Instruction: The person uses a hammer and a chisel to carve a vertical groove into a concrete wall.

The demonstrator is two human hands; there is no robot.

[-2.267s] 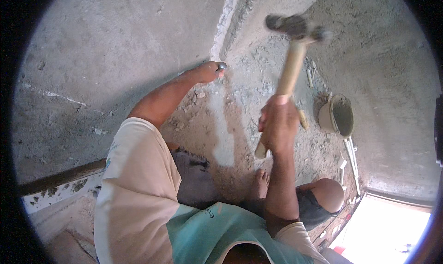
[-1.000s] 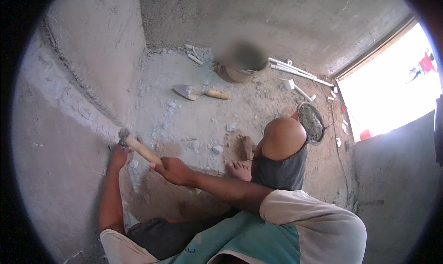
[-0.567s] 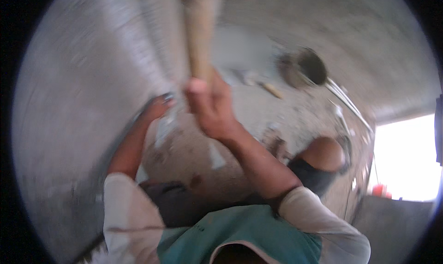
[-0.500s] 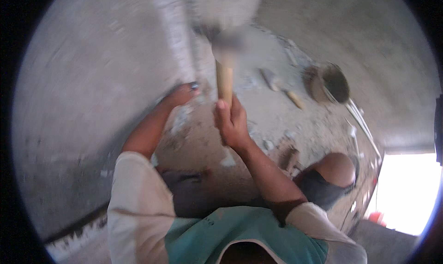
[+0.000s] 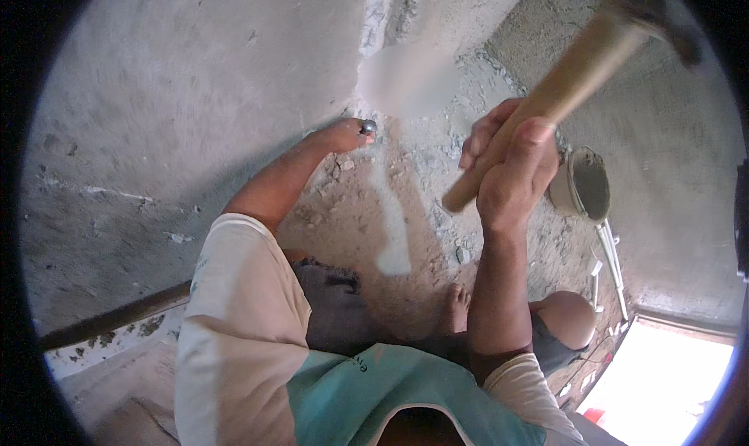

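Observation:
My right hand [image 5: 519, 169] is wrapped round the wooden handle of a hammer [image 5: 581, 72], raised at the upper right. Its dark metal head reaches the top edge of the picture, and the handle's butt points down and left. Low against the left wall, my left hand [image 5: 347, 136] grips a chisel [image 5: 369, 125]. Only the chisel's round metal end shows above the fist; the rest is hidden. Just beyond this fist, a pale, rough chased groove [image 5: 377, 17] runs up the wall near the corner.
A mortar-stained bucket [image 5: 566, 185] stands at the right wall. Thin white pipes [image 5: 612, 267] lie below it. Rubble and dust cover the floor [image 5: 351, 212], with a pale powder streak in the middle. My bare foot [image 5: 458, 309] and bent knee are at the lower right. A bright opening [image 5: 655, 384] lies beyond.
My right hand has swung the hammer up and to the right, away from the wall corner. The left hand keeps its hold low at the wall, while the whole view has shifted somewhat.

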